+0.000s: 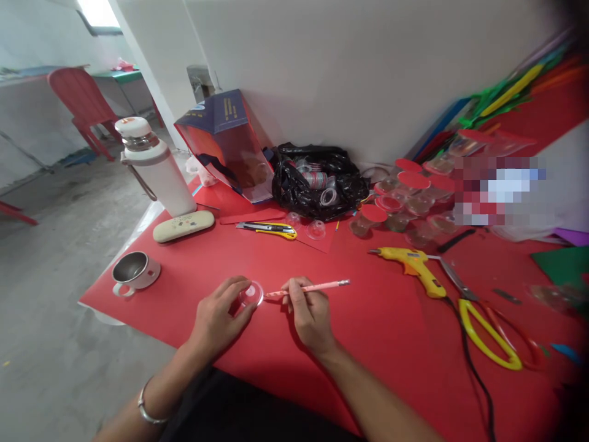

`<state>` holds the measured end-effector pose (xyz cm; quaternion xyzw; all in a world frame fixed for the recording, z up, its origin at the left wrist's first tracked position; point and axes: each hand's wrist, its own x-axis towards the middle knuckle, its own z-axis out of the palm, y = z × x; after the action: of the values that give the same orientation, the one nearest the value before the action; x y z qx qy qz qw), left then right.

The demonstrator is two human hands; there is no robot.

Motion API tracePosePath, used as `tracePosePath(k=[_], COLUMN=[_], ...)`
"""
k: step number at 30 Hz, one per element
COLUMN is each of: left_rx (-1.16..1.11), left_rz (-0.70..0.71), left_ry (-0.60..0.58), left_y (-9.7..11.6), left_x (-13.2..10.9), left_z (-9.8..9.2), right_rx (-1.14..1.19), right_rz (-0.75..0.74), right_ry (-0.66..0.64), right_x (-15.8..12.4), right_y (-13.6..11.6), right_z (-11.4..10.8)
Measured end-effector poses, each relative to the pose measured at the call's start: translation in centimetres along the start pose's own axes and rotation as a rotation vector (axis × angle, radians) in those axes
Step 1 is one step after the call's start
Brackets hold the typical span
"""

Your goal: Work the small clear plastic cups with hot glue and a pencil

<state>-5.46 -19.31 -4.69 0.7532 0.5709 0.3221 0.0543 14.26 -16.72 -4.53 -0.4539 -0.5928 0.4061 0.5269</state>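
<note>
My left hand grips a small clear plastic lid by its edge, fingers on the far side and thumb on the near side. The lid rests on red paper that covers the table. In my right hand is a pink pencil, pinched between thumb and fingers. Its tip points left and meets or nearly meets the lid's right rim; contact is too fine to tell.
Beyond my hands lie a yellow utility knife and clear lids. A mug, glasses case and white flask stand left. On the right are a glue gun, scissors and red-topped cups. A black bag sits behind.
</note>
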Motion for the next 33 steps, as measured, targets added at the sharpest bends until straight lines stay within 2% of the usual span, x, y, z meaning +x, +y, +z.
tracePosePath(k=[18,28,33], left_rx=[-0.011,-0.009,-0.148], left_rz=[0.042,0.078,-0.005], left_ry=[0.044,0.139,0.122], left_y=[0.40,0.27,0.57], left_x=[0.00,-0.09,0.40], left_z=[-0.13,0.23,0.04], right_rx=[-0.014,-0.018,-0.015], right_rz=[-0.022,-0.011,0.024], right_ry=[0.015,0.010,0.016], right_x=[0.13,0.03,0.04], right_y=[-0.19,-0.04,-0.03], right_z=[0.09,0.05,0.10])
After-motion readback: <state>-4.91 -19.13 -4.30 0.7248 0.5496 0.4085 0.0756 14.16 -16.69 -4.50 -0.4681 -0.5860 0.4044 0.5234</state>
